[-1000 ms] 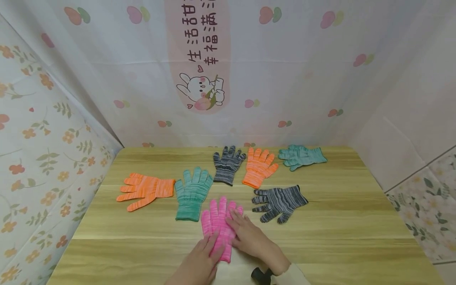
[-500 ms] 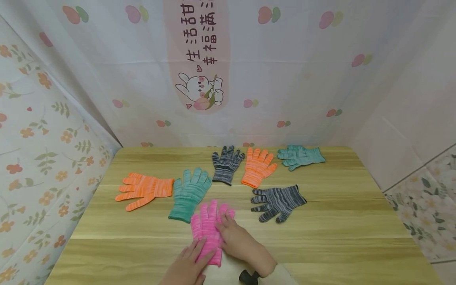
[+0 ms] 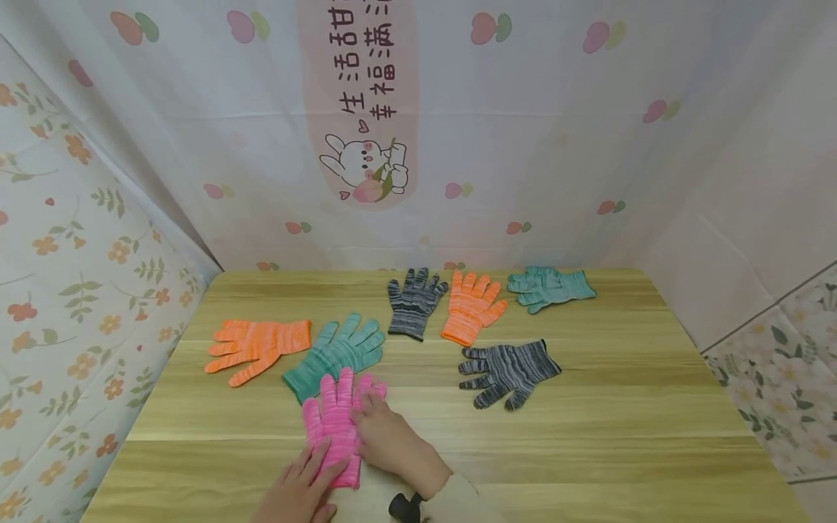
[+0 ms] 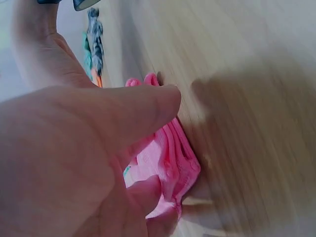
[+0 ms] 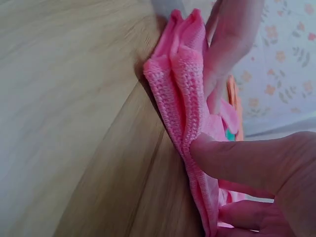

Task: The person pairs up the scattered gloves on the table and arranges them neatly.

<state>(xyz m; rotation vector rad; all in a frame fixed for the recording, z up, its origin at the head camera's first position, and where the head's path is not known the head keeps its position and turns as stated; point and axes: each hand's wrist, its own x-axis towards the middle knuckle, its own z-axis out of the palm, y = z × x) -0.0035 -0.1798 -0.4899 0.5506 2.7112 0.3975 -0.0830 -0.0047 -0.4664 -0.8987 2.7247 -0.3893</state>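
A pink knitted glove (image 3: 338,414) lies flat near the table's front edge, fingers pointing away from me. On its cuff end rests my left hand (image 3: 297,483), fingers extended. My right hand (image 3: 389,439) presses on the thumb side with mostly straight fingers; in the right wrist view its thumb touches the glove's layered edge (image 5: 192,94). Just behind, a green glove (image 3: 336,352) lies tilted, touching the pink fingertips, its lower part partly covered. An orange glove (image 3: 261,345) lies left of it, fingers toward the left.
Farther back lie a dark grey striped glove (image 3: 415,303), a second orange glove (image 3: 472,309) and another green one. A second grey glove (image 3: 510,372) lies to the right. A patterned curtain (image 3: 523,145) hangs behind the wooden table (image 3: 588,443).
Both hands have slid the pink glove leftward across the table. The near green glove has turned and shifted left, and the left orange glove has shifted slightly. The other gloves stay put.
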